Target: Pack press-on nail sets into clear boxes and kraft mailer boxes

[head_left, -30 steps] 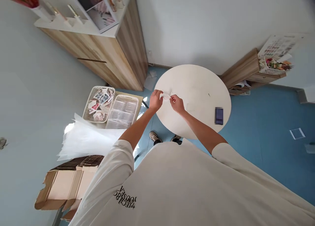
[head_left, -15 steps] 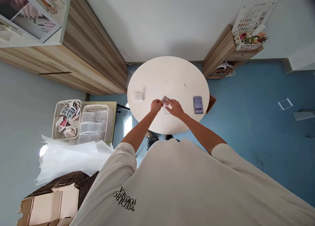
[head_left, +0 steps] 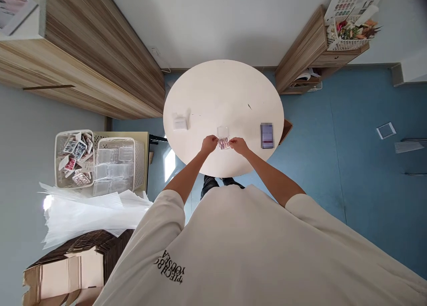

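Note:
My left hand [head_left: 210,143] pinches the left edge of a small card of press-on nails [head_left: 223,143], with rows of reddish pieces on it. At the opposite edge, the fingertips of my right hand [head_left: 238,146] are closed on the same card. It lies flat over a clear plastic box [head_left: 222,130] whose transparent far half shows beyond it. Whether the card rests fully inside the box I cannot tell. Both hands are low over the near half of the white round table [head_left: 223,88].
A small white stack [head_left: 180,123] sits on the table's left, a phone [head_left: 267,135] on its right. Left of the table are a basket of nail sets [head_left: 75,159], a basket of clear boxes [head_left: 116,163], white sheets [head_left: 96,212] and folded cardboard [head_left: 66,275].
The card has gone from tilted in my fingers to flat over the clear box. My right hand has shifted to its right edge, and the camera view has moved slightly.

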`<action>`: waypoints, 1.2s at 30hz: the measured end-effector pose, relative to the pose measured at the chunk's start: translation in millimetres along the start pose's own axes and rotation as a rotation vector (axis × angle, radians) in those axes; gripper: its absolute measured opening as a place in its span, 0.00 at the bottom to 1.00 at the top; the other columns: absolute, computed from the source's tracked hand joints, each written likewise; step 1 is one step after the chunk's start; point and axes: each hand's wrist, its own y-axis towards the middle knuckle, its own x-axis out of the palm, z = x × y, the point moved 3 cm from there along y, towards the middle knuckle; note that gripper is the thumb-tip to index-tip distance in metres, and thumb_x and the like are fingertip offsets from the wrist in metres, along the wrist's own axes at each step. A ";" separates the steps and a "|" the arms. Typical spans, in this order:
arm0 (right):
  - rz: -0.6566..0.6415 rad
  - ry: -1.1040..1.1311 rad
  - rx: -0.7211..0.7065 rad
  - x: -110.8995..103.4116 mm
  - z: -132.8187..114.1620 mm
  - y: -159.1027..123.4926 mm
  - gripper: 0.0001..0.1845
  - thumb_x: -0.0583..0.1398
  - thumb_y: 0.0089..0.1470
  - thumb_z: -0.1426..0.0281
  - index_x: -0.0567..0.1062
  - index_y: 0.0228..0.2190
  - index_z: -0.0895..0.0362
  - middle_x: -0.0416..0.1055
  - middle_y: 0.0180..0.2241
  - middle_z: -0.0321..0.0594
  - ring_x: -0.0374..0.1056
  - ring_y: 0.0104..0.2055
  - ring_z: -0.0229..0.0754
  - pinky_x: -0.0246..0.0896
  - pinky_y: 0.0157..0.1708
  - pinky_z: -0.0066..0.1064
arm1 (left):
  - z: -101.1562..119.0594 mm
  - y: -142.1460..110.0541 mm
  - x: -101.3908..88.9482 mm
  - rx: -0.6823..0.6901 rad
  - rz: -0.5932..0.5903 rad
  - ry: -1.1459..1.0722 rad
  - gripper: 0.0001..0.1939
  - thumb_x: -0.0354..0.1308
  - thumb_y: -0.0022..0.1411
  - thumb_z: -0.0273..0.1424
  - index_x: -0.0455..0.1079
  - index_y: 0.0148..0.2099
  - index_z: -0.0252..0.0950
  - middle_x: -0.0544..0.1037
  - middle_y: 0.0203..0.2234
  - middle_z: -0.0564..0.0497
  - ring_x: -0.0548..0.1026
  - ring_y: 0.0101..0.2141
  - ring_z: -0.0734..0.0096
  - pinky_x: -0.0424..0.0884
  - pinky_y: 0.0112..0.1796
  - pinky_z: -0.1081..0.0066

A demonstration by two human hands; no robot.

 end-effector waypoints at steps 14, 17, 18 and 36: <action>0.078 -0.132 0.128 29.8 23.6 21.6 0.06 0.60 0.52 0.69 0.78 0.27 0.54 0.80 0.31 0.39 0.73 0.34 0.44 0.68 0.35 0.32 | -39.1 0.5 28.4 -0.133 -0.056 -0.181 0.24 0.57 0.65 0.26 0.67 0.62 0.40 0.81 0.55 0.42 0.80 0.46 0.63 0.74 0.39 0.68; 0.107 -0.169 0.122 28.7 23.5 21.0 0.07 0.60 0.54 0.71 0.79 0.31 0.53 0.81 0.35 0.41 0.75 0.37 0.45 0.70 0.38 0.33 | -38.3 1.2 26.9 -0.138 -0.049 -0.176 0.22 0.58 0.66 0.28 0.68 0.62 0.41 0.81 0.56 0.42 0.80 0.45 0.64 0.74 0.39 0.68; 0.119 -0.178 0.124 26.6 23.5 20.8 0.07 0.59 0.54 0.72 0.79 0.32 0.53 0.81 0.36 0.41 0.75 0.38 0.45 0.70 0.39 0.33 | -37.7 2.1 25.4 -0.142 -0.045 -0.173 0.22 0.58 0.66 0.29 0.68 0.61 0.41 0.80 0.57 0.42 0.80 0.45 0.63 0.74 0.39 0.68; 0.056 0.337 0.105 14.0 6.2 52.8 0.28 0.59 0.57 0.63 0.73 0.59 0.53 0.73 0.63 0.47 0.69 0.63 0.50 0.62 0.65 0.45 | -26.2 57.1 13.7 -0.134 -0.061 -0.579 0.28 0.61 0.59 0.27 0.67 0.63 0.38 0.74 0.64 0.37 0.76 0.58 0.57 0.72 0.54 0.60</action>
